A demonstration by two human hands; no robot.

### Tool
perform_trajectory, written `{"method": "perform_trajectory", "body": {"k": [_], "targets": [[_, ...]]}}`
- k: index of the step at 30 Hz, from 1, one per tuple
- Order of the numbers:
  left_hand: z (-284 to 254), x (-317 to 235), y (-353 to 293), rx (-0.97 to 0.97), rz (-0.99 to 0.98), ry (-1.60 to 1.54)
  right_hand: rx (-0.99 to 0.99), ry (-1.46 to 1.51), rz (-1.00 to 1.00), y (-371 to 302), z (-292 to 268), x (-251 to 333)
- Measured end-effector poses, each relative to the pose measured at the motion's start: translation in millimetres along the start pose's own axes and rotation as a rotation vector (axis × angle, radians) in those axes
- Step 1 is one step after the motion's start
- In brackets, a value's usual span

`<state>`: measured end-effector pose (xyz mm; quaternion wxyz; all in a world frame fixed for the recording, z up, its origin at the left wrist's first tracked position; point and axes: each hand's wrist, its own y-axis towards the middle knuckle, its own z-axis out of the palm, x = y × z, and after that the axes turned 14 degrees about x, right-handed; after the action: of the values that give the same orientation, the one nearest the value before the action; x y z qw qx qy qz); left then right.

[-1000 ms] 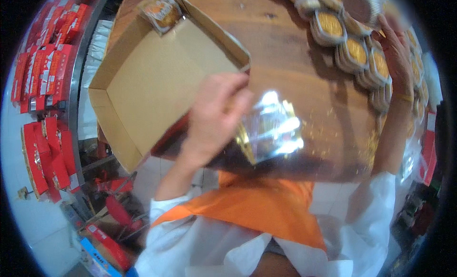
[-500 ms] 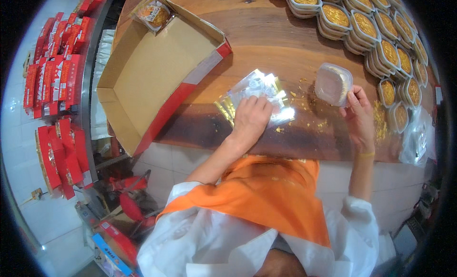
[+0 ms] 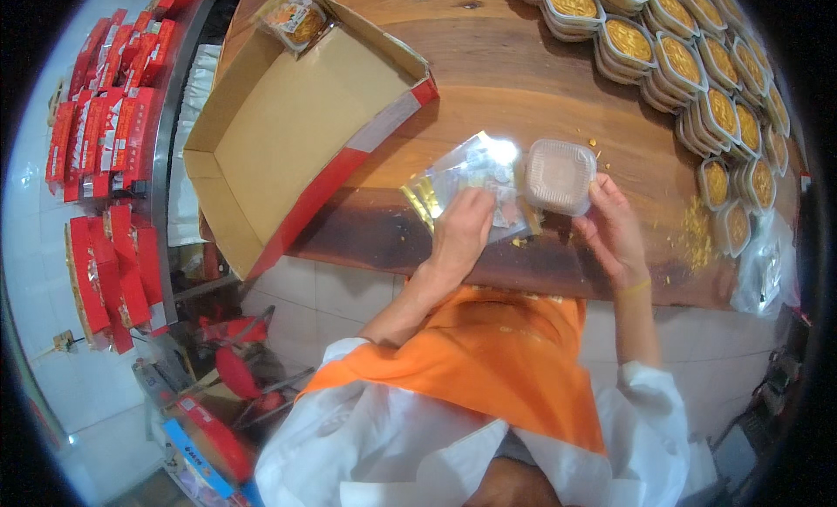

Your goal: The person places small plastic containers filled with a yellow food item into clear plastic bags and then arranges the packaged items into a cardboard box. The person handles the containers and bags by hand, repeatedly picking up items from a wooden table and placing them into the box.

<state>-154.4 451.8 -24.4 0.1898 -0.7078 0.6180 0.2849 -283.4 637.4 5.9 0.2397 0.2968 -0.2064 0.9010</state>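
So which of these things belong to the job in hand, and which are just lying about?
Likely in use:
plastic tray in the right hand
clear packets under the left hand
stacked cakes
open carton

Probably just lying about:
golden crumbs
plastic bag
red boxes

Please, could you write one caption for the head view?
Left hand on shiny packets, right hand holding a plastic tray, an open cardboard box nearby.
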Motion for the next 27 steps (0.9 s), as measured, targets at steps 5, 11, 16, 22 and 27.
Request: {"method": "perform_trajectory", "body": {"k": [5,11,16,22,27], "targets": [[0,4,-3,-0.04,0.008,-0.092,-0.031,-0.11,0.049,0,-3,-6],[-7,-1,-1,-0.057,0.086,-0.029,-0.035,-0.222,0.144,-1,9,-7],[-26,-9,12,-0.064,0.268,0.01,0.003,-0.327,0.165,0,20,-4],[-45,1,21,0.165,0.272,-1.02,0.428,-1.576,-0.264,-22,88,33],[-56,-13,40,0.311,0.207,-1.352,0.518,-2.084,-0.497,-17,100,60]]}}
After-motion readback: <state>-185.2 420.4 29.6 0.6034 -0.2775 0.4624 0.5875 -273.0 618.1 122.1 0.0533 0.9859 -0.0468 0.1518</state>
